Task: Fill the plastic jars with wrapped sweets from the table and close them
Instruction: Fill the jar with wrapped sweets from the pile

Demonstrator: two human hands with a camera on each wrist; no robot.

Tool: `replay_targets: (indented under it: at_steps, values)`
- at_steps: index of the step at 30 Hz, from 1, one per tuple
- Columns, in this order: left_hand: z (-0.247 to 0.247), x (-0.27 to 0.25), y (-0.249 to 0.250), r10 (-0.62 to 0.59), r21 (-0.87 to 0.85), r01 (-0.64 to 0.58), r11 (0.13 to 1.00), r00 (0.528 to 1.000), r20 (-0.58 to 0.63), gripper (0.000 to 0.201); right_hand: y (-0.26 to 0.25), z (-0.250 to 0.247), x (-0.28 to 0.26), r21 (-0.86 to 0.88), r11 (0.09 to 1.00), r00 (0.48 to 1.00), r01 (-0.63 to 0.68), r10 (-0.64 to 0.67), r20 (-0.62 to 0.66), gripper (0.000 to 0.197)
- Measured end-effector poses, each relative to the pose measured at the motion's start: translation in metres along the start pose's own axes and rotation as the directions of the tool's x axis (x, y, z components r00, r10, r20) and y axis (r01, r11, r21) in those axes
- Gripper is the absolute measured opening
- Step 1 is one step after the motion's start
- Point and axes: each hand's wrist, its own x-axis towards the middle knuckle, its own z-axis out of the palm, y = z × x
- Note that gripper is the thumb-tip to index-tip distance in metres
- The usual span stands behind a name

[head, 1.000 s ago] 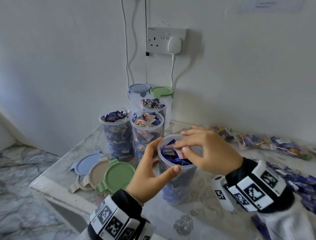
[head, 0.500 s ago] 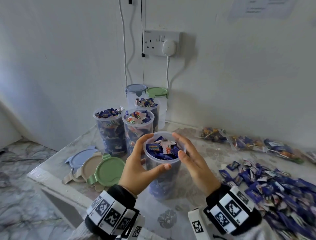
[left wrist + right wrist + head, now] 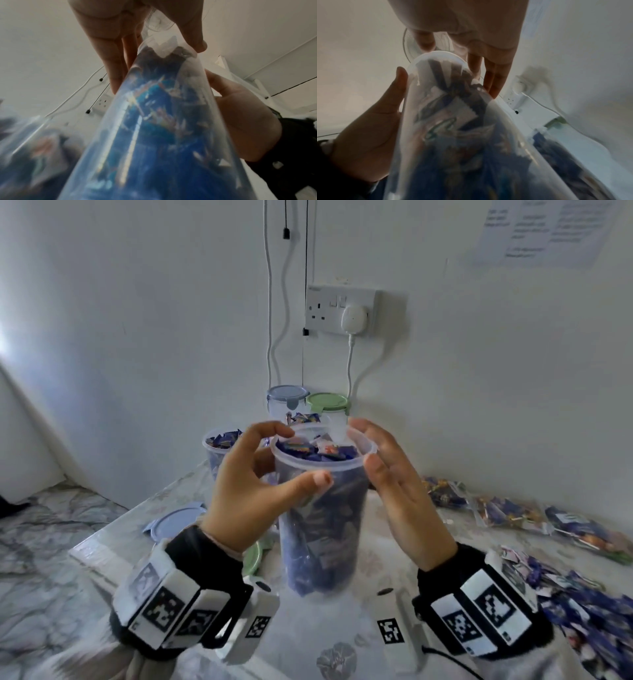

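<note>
A clear plastic jar (image 3: 322,529), filled almost to its lidless rim with blue wrapped sweets (image 3: 308,451), hangs above the table between both hands. My left hand (image 3: 250,491) grips it just under the rim, thumb in front and fingers curled behind. My right hand (image 3: 400,501) clasps the opposite side, thumb at the front rim and fingers reaching behind. The left wrist view shows the jar (image 3: 154,135) close up and blurred. In the right wrist view the jar (image 3: 462,135) fills the frame, with the rim between thumb and fingers.
Behind stand an open sweet-filled jar (image 3: 219,446) and two closed jars, one with a blue lid (image 3: 287,397), one with a green lid (image 3: 328,402). Loose lids (image 3: 174,522) lie left on the marble table (image 3: 99,553). A sweets pile (image 3: 582,594) and bags (image 3: 507,511) lie right.
The right hand left the top of the jar and moved to its right side. Both hands then lifted the jar off the table towards the camera.
</note>
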Motion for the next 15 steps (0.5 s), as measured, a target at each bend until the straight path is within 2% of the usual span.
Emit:
replay_targets:
  at_steps: [5, 9, 13, 15]
  values:
    - [-0.019, 0.057, 0.036, 0.046, -0.003, -0.046, 0.999, 0.999, 0.010, 0.045, -0.031, 0.000, 0.055, 0.061, 0.998, 0.999, 0.034, -0.034, -0.008, 0.045]
    - [-0.040, 0.108, 0.054, 0.112, 0.085, -0.114, 0.990, 0.993, 0.025, 0.043, -0.042, 0.009, 0.105, -0.017, 0.999, 0.998, 0.043, -0.044, -0.039, 0.047]
    - [-0.064, 0.157, 0.055, 0.152, 0.157, -0.160, 0.975, 0.987, 0.059, 0.043, -0.041, 0.021, 0.152, -0.041, 0.999, 0.999, -0.009, 0.007, -0.054, 0.056]
    - [-0.076, 0.179, 0.051, 0.168, 0.173, -0.180, 0.968, 0.983, 0.078, 0.045, -0.040, 0.028, 0.173, -0.028, 0.999, 0.998, -0.031, 0.030, -0.059, 0.050]
